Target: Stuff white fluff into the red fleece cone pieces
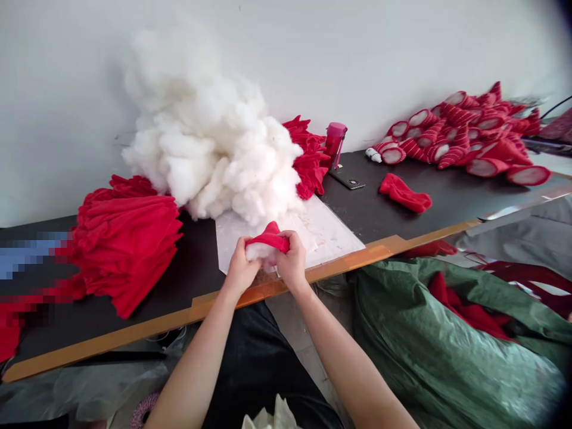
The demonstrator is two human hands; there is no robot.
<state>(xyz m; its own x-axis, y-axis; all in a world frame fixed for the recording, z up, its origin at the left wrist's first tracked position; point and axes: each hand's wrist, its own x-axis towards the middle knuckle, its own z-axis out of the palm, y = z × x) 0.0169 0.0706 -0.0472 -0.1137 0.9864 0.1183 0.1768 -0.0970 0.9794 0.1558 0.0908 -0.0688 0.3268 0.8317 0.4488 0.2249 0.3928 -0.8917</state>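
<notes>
Between my two hands is a small red fabric cone (270,237) with white stuffing showing at its wide end, which faces me. My left hand (242,266) grips its left edge, and my right hand (292,260) grips the right edge with the thumb on top. Both hands are above the front of a white sheet (330,229) on the table. Just beyond them rises a large heap of white fibre stuffing (214,143). The cone's far side and most of my fingertips are hidden.
Red fabric stacks stand left (127,238) and behind the stuffing (308,158). A pink-lidded bottle (335,143), phone (347,178) and red fabric piece (406,193) lie rightward. Beyond is a pile of stuffed red cones (469,131). A green sack (429,333) sits below the orange table edge (147,328).
</notes>
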